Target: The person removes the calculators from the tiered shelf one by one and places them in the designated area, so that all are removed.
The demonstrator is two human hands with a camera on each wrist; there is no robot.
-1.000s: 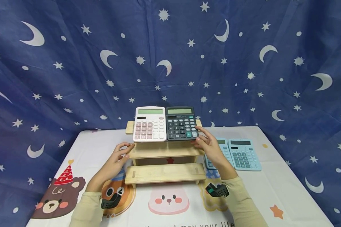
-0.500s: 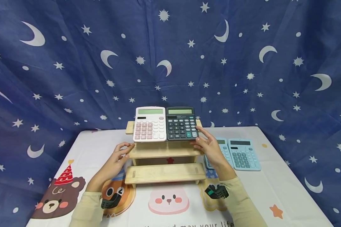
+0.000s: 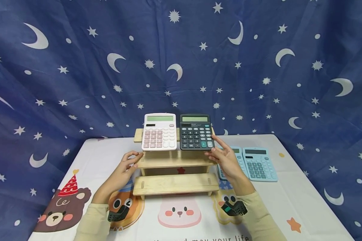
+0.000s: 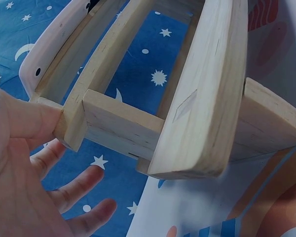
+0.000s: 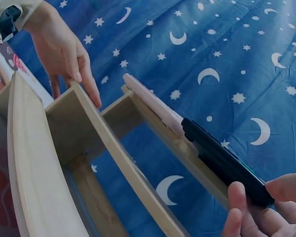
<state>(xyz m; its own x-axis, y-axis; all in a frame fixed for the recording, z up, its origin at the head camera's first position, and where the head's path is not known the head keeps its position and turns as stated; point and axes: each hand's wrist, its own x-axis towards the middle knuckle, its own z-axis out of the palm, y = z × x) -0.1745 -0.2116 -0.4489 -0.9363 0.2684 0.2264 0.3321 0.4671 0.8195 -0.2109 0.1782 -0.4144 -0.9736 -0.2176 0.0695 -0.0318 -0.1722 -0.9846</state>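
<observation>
A tiered wooden display stand (image 3: 175, 185) bears a white calculator (image 3: 159, 132) with pink keys, leaning on its top tier. Beside it, with a narrow gap between them, leans a black calculator (image 3: 196, 132). My right hand (image 3: 226, 160) pinches the black calculator by its lower right corner; in the right wrist view thumb and fingers (image 5: 238, 195) lie on opposite sides of the edge. At the stand's left end, my left hand (image 3: 120, 174) grips the end of the middle tier between thumb and index finger, the other fingers (image 4: 79, 187) spread loosely.
Two light blue calculators lie on the table to the right; the right one (image 3: 260, 164) shows fully, while the left one (image 3: 241, 159) is partly behind my right hand. A blue star-and-moon curtain (image 3: 181, 67) hangs behind the table (image 3: 301, 190), which has a printed white cloth.
My right hand has shifted the black calculator slightly to the right, and a gap has opened between it and the white one. The left hand and the stand stay put.
</observation>
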